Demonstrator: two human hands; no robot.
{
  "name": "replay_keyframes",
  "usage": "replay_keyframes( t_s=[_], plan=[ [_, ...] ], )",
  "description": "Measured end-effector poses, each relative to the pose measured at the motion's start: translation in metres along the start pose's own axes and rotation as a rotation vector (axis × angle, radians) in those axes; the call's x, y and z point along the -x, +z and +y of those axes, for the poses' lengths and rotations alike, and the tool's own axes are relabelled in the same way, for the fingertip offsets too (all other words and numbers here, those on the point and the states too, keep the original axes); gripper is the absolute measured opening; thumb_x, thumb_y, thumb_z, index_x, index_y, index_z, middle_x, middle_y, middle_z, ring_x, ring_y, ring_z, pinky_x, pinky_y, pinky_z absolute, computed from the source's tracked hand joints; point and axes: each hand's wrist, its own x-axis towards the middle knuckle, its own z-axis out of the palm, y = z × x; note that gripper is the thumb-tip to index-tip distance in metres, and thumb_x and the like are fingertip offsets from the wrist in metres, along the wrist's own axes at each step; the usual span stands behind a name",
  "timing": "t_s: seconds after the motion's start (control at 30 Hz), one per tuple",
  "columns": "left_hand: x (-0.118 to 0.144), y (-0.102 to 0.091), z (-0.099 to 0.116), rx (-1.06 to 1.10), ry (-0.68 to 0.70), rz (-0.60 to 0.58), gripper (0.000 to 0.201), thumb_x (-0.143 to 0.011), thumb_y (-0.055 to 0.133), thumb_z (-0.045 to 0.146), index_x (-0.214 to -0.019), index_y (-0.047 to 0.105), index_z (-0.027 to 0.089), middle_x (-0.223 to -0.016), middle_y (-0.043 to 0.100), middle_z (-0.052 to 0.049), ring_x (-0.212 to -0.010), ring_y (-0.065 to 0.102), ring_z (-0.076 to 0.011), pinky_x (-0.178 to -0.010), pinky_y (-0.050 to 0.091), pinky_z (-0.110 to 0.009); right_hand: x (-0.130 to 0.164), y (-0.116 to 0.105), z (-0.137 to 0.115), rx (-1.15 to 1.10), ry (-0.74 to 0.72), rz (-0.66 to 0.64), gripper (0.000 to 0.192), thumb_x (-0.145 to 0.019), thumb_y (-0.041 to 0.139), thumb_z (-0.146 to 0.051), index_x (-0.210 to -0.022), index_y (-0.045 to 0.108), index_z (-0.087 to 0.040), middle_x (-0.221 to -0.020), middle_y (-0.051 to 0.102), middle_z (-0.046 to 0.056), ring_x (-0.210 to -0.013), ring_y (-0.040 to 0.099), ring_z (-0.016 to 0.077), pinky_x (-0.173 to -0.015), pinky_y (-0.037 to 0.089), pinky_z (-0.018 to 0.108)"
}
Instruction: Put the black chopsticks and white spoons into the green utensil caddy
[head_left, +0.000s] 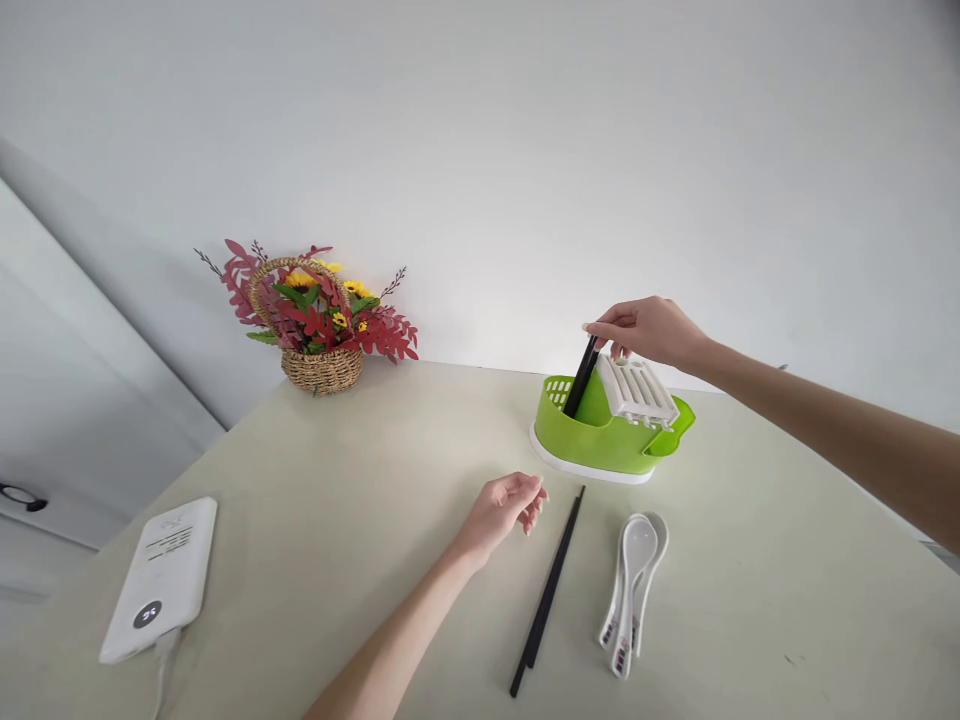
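The right hand (643, 330) pinches the top of black chopsticks (581, 378) standing slanted in the green plastic cutlery drainer (600, 438), seemingly mid-placement, so releasing them comes next; the left hand (504, 508) rests loosely open, empty, beside another black pair (547, 592).

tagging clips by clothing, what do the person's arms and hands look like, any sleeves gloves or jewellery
Both arms are bare as far as the frame shows: no sleeves. The left hand and right hand wear no gloves, and no rings, watch or bracelets are visible. No markings show on either forearm.
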Motion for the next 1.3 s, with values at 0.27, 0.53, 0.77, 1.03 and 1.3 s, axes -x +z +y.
replay_keyframes(
  t_s=[0.27,0.53,0.77,1.03,1.3],
  plan=[
    [-0.004,-0.001,-0.002,-0.030,-0.005,-0.040,0.052,-0.093,0.066,0.066,-0.084,0.064,0.015,-0.069,0.053,0.001,-0.061,0.049,-0.0116,-0.061,0.042,-0.028,-0.009,0.007,0.007,0.008,0.028,0.001,0.033,-0.090,0.071,-0.054,-0.081,0.076,-0.023,-0.087,0.083,0.004,-0.049,0.065,0.0126,-0.050,0.056,0.028],
    [-0.005,-0.001,-0.001,-0.042,-0.009,-0.022,0.054,-0.090,0.067,0.070,-0.081,0.061,0.018,-0.066,0.049,0.003,-0.059,0.046,-0.0118,-0.060,0.042,-0.028,-0.005,0.006,0.005,-0.006,-0.017,0.087,0.036,-0.092,0.067,-0.055,-0.104,0.075,-0.022,-0.079,0.081,0.004,-0.046,0.065,0.0156,-0.052,0.056,0.033],
    [-0.007,-0.003,-0.007,-0.079,0.025,-0.022,0.048,-0.091,0.068,0.065,-0.082,0.059,0.019,-0.064,0.046,0.005,-0.058,0.041,-0.0114,-0.057,0.042,-0.026,0.025,0.000,-0.025,0.096,-0.159,0.139,0.026,-0.097,0.060,-0.050,-0.097,0.070,-0.027,-0.072,0.078,-0.001,-0.049,0.065,0.0156,-0.061,0.052,0.033],
    [0.000,0.003,-0.008,-0.509,0.097,0.019,0.047,-0.100,0.056,0.060,-0.078,0.061,0.019,-0.065,0.053,0.003,-0.057,0.043,-0.0116,-0.055,0.031,-0.026,0.084,0.027,-0.039,0.724,-0.762,-0.225,0.041,-0.108,0.036,-0.032,-0.079,0.064,-0.023,-0.068,0.070,0.002,-0.049,0.048,0.0132,-0.053,0.018,0.031],
    [0.012,0.011,-0.016,-1.079,0.366,-0.110,0.020,-0.098,0.064,0.042,-0.088,0.067,0.024,-0.064,0.062,0.001,-0.057,0.054,-0.0164,-0.063,0.034,-0.030,0.133,0.040,-0.029,0.729,-0.898,-0.475,0.038,-0.107,0.038,-0.020,-0.076,0.059,-0.021,-0.062,0.060,0.001,-0.049,0.041,0.0128,-0.054,0.013,0.033]
  ],
)
